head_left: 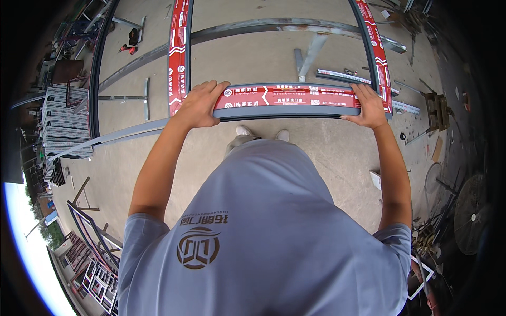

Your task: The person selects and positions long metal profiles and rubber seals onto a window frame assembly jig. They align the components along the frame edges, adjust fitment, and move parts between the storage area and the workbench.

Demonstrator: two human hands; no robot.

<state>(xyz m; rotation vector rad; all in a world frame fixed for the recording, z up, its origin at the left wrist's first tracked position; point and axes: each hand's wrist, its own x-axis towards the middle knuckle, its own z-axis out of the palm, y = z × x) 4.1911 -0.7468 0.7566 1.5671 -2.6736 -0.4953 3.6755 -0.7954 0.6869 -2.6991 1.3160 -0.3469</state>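
Head view. The near rail [287,97] of a window or door frame, covered in red printed protective film with a bare grey edge toward the wearer, lies directly between the two sets of fingers. Its long axis runs left to right, from one hand to the other. Neither hand is the nearer: the left hand [200,105] is in contact at the left end, the right hand [367,108] at the right. On each, the fingers reach over the far side of the rail and the thumb lies at its near edge, pinching it across its width; the left fingers lie close together, the right ones slightly apart. Away from the fingertips extend a left stile [179,47] and a right stile [375,47], both red-filmed. A pale grey strip [116,136] runs leftward from beside the left wrist; its junction with the rail is hidden.

Surface and room: beyond the fingers, a steel beam [274,25] crosses beneath the stiles, above a concrete floor [327,158]. Far left of the left fingers stand stacked profiles [66,116]; well right of the right hand, a round fan [469,216].
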